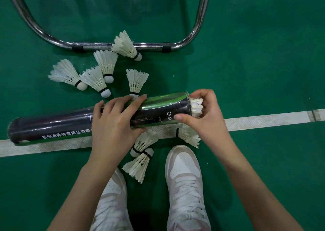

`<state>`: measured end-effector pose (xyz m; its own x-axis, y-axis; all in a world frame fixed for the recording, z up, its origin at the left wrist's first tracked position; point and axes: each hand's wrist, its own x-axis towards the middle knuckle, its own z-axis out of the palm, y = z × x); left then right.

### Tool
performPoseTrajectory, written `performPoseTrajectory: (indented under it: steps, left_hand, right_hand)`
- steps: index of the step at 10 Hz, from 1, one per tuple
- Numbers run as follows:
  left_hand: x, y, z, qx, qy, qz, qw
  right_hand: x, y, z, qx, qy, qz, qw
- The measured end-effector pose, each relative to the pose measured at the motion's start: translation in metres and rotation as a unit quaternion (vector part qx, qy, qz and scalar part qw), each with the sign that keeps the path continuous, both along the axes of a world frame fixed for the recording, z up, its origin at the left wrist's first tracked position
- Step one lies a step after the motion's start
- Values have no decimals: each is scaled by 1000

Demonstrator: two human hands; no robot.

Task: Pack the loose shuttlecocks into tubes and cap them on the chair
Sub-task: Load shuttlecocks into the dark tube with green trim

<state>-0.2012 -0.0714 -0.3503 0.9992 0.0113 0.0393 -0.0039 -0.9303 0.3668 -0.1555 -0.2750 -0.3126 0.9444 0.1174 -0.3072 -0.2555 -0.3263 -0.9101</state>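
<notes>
The left hand [112,123] gripped the black-and-green tube [158,109], held level above the floor's white line [263,119]; Chinese print read 杭州…体育用品有限. The right hand [207,118] pinched a shuttlecock [197,107] at its mouth.

Both forearms are bare, with no sleeves in view. The feet wear white lace-up sneakers [184,186] with pale pinkish panels.

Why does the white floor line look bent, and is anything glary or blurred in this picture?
Head view: the wide-angle lens bows the white line and the chrome chair frame; glare streaks show on the frame and on the glossy tube; corners darken slightly; the left hand, the right hand and the loose shuttlecocks look sharp; shadows are soft.
</notes>
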Motion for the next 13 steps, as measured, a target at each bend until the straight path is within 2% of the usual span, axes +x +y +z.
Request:
performPoseTrajectory:
  steps: [2, 5, 6, 9, 13]
  left_hand:
    - [0, 0, 1, 1, 0, 0, 1000]
    - [-5, 0, 2, 2, 8, 0, 1000]
    - [-7, 0, 2, 6, 12, 2, 1000]
    - [-7, 2, 1, 11, 17, 2, 1000]
    - [-8, 3, 4, 5, 10, 2, 1000]
  right_hand:
    - [-1, 4, -1, -4, 6, -18, 1000]
    - [4, 2, 0, 109, 85, 39, 990]
    - [2, 3, 1, 118, 108, 61, 985]
    - [-1, 6, 1, 81, 85, 13, 993]
    - [4, 7, 5, 156, 132, 73, 976]
